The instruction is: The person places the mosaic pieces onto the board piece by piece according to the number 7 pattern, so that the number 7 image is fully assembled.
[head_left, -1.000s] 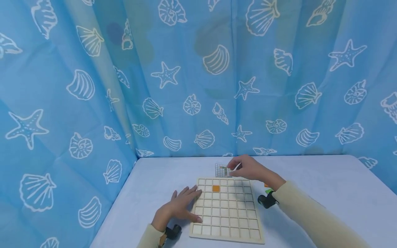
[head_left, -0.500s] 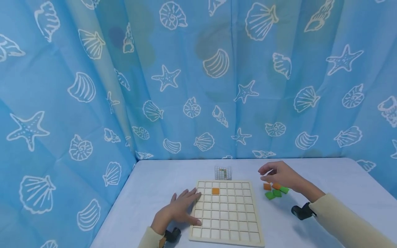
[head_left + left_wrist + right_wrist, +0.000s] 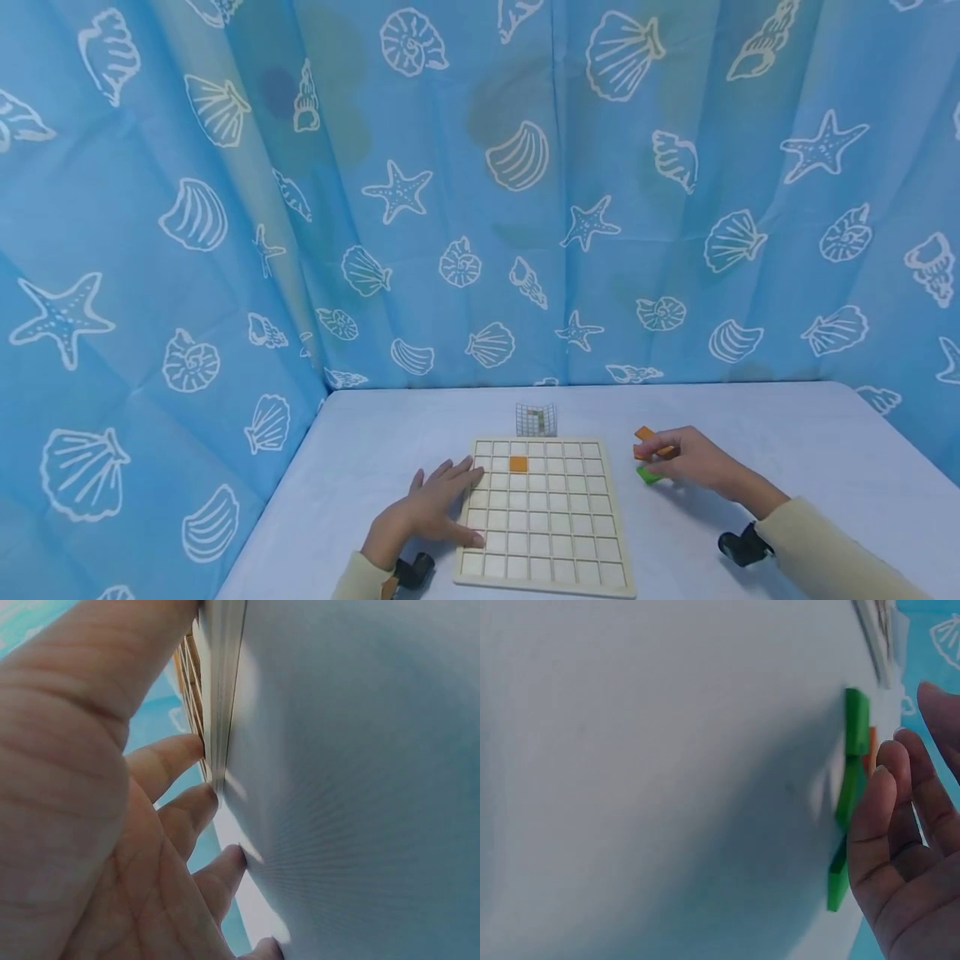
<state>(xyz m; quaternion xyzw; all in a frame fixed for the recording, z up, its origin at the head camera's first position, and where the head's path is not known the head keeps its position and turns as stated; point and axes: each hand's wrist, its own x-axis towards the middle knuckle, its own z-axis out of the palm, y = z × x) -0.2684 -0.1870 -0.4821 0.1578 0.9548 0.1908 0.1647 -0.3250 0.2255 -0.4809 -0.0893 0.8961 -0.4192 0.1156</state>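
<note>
The right hand (image 3: 693, 458) has come down from above the board's far edge to the loose tiles at lower right of the frame.

From my head view, its fingers reach in among orange tiles (image 3: 644, 433) and green tiles (image 3: 847, 791) on the worktop (image 3: 405, 425); the right wrist view shows me thumb and fingertips apart, and I can't tell if they touch a tile. The left hand (image 3: 429, 507), fingers spread, rests at the left edge of the pale board (image 3: 540, 523), lower centre, where one orange square (image 3: 518, 464) sits near the top. Just beyond stands a small grid card (image 3: 536, 419).
</note>
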